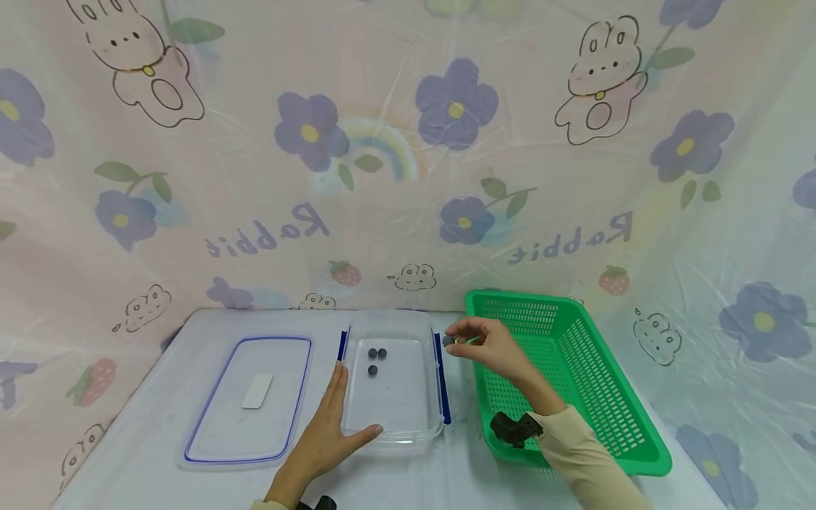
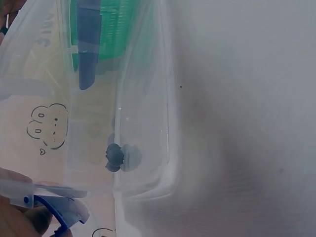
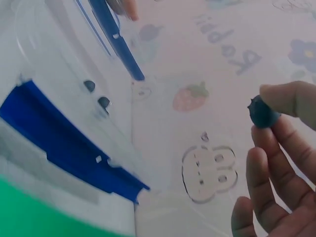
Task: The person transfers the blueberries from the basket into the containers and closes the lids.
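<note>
the right hand (image 1: 491,347) is pinching a blueberry (image 1: 449,341) between thumb and fingers, at two o'clock from the middle of the clear container (image 1: 398,407). the left hand (image 1: 321,428) is spreading its thumb from straight fingers, touching the container's side near nine o'clock. three loose berries (image 1: 372,370) are lying inside, toward eleven o'clock. a green basket (image 1: 605,375) is sitting at three o'clock, a blue-rimmed lid (image 1: 232,435) at nine.

Soft, diffuse light evenly brightens the head view (both wrist views look hazier).
</note>
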The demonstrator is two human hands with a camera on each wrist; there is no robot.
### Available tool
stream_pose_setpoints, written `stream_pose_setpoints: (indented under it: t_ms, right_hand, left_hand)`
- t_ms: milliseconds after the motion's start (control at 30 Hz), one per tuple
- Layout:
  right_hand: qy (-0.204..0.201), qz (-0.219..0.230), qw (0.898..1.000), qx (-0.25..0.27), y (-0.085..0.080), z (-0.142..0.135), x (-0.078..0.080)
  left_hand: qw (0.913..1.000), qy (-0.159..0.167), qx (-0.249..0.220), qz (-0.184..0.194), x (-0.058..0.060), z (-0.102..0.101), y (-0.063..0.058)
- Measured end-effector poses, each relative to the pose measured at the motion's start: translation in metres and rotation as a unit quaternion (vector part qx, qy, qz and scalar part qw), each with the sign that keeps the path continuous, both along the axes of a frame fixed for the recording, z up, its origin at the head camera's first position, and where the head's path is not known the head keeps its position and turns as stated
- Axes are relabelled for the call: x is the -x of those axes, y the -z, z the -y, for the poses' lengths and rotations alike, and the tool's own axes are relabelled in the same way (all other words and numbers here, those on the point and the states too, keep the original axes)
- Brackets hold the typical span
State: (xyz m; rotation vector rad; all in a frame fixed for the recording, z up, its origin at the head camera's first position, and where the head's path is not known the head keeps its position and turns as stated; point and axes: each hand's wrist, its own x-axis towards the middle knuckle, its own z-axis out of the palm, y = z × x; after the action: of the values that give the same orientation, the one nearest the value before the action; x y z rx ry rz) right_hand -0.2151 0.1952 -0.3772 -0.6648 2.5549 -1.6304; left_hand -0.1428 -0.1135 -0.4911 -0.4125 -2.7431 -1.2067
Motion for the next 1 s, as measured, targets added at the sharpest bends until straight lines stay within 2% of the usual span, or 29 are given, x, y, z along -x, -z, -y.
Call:
stream_pose_setpoints:
  t_ms: [367, 500, 633, 700, 800, 1000]
  right_hand:
    - [-0.019, -0.032, 0.999, -0.028, 0.006, 0.043, 0.012]
    - [-0.029, -0.038, 0.998, -0.032, -0.001, 0.058, 0.009]
    - [-0.032, -0.025, 0.999, -0.028, 0.002, 0.07, 0.016]
    - [-0.034, -0.01, 0.999, -0.019, 0.013, 0.072, 0.026]
    - [-0.036, 0.006, 0.999, -0.01, 0.017, 0.079, 0.03]
    - [-0.029, 0.014, 0.999, -0.013, 0.026, 0.09, 0.04]
  left_hand:
    - [0.9994, -0.001, -0.029, 0.02, 0.001, -0.001, 0.001]
    - [0.9993, 0.0, -0.033, 0.021, 0.001, -0.002, 0.002]
    - [0.9992, 0.0, -0.034, 0.021, 0.001, -0.002, 0.001]
    - [0.9991, -0.001, -0.035, 0.024, 0.0, -0.002, 0.001]
    - [0.999, 0.001, -0.036, 0.026, 0.0, -0.002, 0.001]
    - [0.999, 0.005, -0.039, 0.023, 0.0, -0.001, 0.001]
